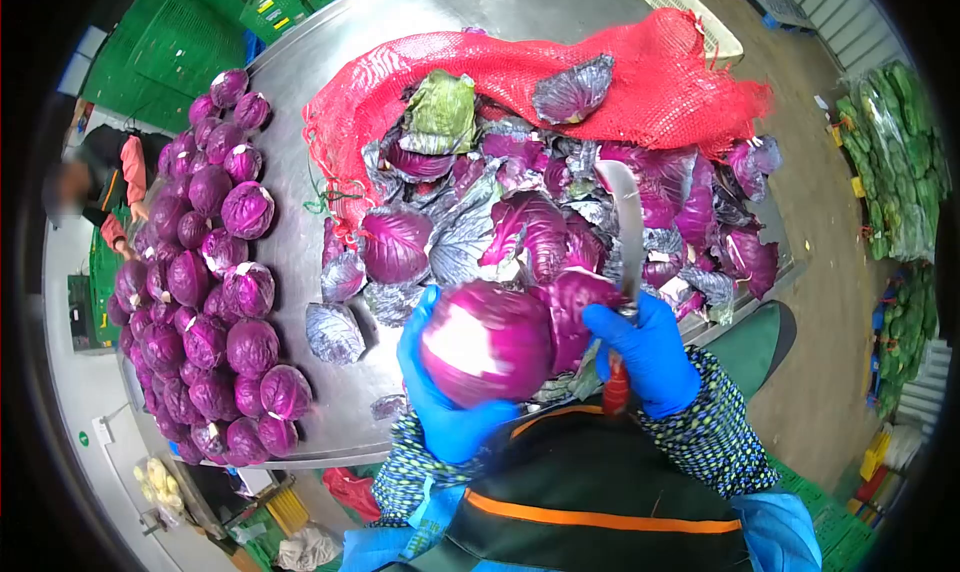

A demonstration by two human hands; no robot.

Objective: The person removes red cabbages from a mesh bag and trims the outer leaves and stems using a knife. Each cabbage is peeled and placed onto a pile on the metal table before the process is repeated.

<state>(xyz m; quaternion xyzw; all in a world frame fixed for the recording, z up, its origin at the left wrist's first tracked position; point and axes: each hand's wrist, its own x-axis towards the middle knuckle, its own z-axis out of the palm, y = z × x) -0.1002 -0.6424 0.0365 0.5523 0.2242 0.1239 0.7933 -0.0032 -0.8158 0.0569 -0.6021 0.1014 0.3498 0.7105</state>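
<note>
My left hand (440, 402), in a blue glove, cups a red cabbage head (485, 340) from below, its cut stem end facing me. My right hand (648, 352), also blue-gloved, grips a knife (628, 227) by its red handle. The curved blade points up and away, beside a loose outer leaf (578, 307) on the cabbage's right side. Both hands are close to my chest, at the near edge of the steel table (300, 112).
A heap of trimmed purple leaves (520, 212) lies on a red mesh sack (640, 82) in the middle of the table. Several trimmed cabbages (205, 302) are piled along its left side. Another person (100, 187) stands far left. Bagged greens (900, 162) lie at right.
</note>
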